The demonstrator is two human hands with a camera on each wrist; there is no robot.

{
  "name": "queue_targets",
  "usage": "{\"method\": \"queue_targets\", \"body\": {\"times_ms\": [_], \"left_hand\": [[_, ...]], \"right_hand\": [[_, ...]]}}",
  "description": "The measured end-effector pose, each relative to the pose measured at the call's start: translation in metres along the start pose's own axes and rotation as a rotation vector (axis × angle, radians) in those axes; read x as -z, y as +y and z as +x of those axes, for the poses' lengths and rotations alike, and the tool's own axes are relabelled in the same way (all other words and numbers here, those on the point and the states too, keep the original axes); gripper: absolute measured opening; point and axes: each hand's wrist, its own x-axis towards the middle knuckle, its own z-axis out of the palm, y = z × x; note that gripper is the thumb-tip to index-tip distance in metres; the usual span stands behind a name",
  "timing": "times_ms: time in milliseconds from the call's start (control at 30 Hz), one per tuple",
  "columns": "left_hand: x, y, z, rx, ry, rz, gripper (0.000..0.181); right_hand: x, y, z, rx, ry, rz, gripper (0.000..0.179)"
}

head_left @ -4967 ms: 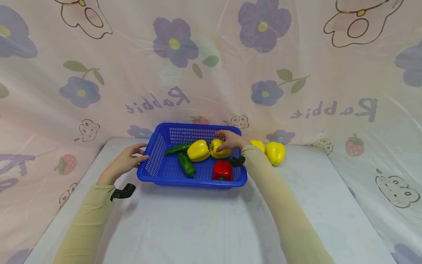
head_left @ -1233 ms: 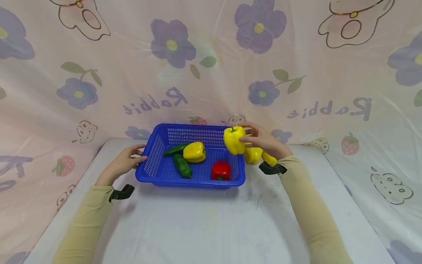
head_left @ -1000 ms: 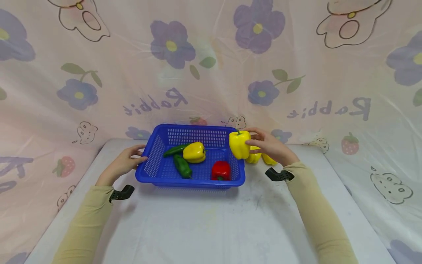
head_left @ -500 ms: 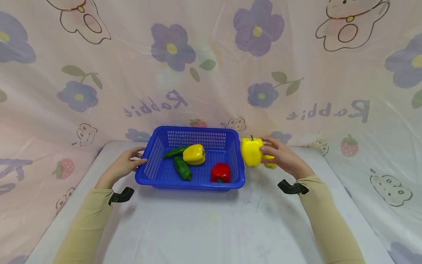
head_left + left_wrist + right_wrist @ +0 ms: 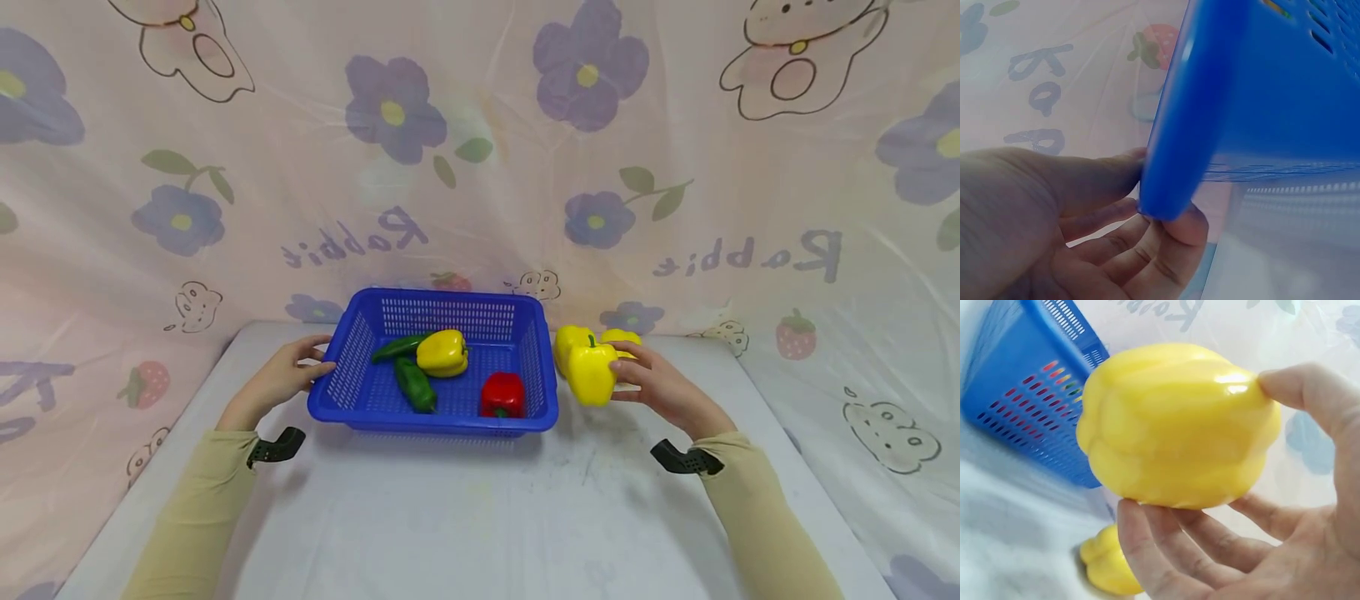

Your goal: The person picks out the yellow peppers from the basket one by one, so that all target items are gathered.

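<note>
My right hand (image 5: 663,387) holds a yellow bell pepper (image 5: 592,375) by its side, just right of the blue plastic basket (image 5: 435,420). In the right wrist view the thumb and fingers clasp this pepper. My left hand (image 5: 281,379) grips the basket's left rim, with the thumb on one side and fingers curled beneath in the left wrist view. Inside the basket lie another yellow bell pepper (image 5: 442,353), a slim green pepper (image 5: 401,347), a broader green pepper (image 5: 415,385) and a red bell pepper (image 5: 502,395).
On the white table (image 5: 480,517), two more yellow bell peppers stand right of the basket, one nearer it (image 5: 567,343) and one partly behind the right hand (image 5: 619,337). A printed curtain (image 5: 480,183) hangs behind the table.
My right hand has lifted the yellow bell pepper out of the basket, carried it rightward over the rim and lowered it in front of the other two. The left hand stays on the rim.
</note>
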Motion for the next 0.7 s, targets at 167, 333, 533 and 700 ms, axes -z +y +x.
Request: {"method": "queue_targets", "body": {"times_ms": [167, 333, 533, 700], "left_hand": [[0.000, -0.001, 0.000, -0.002, 0.002, 0.001, 0.059], [-0.001, -0.002, -0.002, 0.005, -0.001, 0.000, 0.059], [-0.002, -0.002, -0.002, -0.005, 0.001, -0.012, 0.060], [-0.001, -0.001, 0.000, 0.000, 0.003, -0.013, 0.059]], "right_hand": [[0.000, 0.013, -0.003, -0.043, -0.005, 0.026, 0.067], [-0.002, 0.029, -0.006, -0.089, -0.001, 0.036, 0.068], [-0.006, 0.045, -0.006, -0.134, 0.009, 0.054, 0.072], [-0.008, 0.055, -0.002, -0.165, 0.033, 0.068, 0.072]]}}
